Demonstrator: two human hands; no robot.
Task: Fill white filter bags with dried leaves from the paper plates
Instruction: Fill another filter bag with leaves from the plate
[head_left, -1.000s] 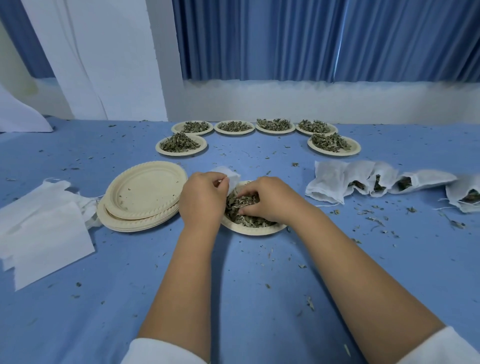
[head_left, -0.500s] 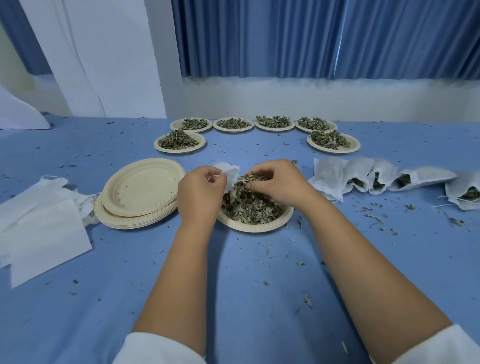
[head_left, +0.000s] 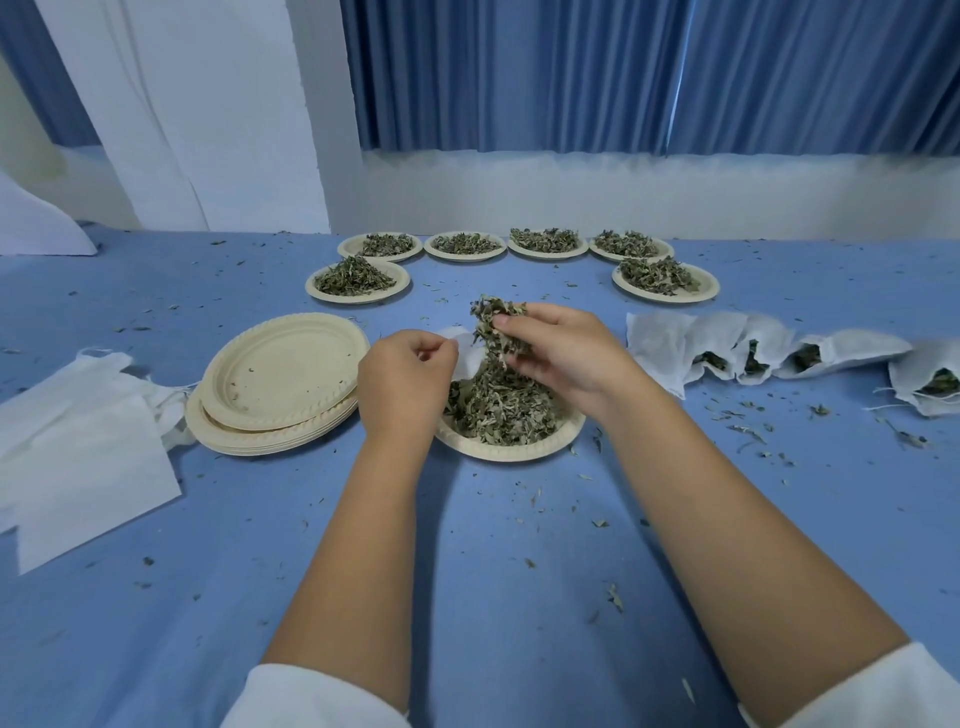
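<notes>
- Blue-covered table (head_left: 467, 571), leaf crumbs all over; six full plates (head_left: 358, 298) in a far arc, stack of empty plates (head_left: 283, 371) left, row of filled bags (head_left: 727, 353) right, flat unfilled bags (head_left: 78, 457) near left
- Near plate (head_left: 511, 453) at centre, heaped with dried leaves, under both hands
- Left hand (head_left: 402, 387) pinches white filter bag (head_left: 465, 358) at its mouth, above the plate's left side
- Right hand (head_left: 561, 358), down in the heap a second ago, is now raised, fingers clamped on a clump of leaves (head_left: 496, 325) just right of the bag mouth; hands close, not touching
- Reads as: scoop done, load about to go in; bag's fill hidden
- No brand, label or writing readable
</notes>
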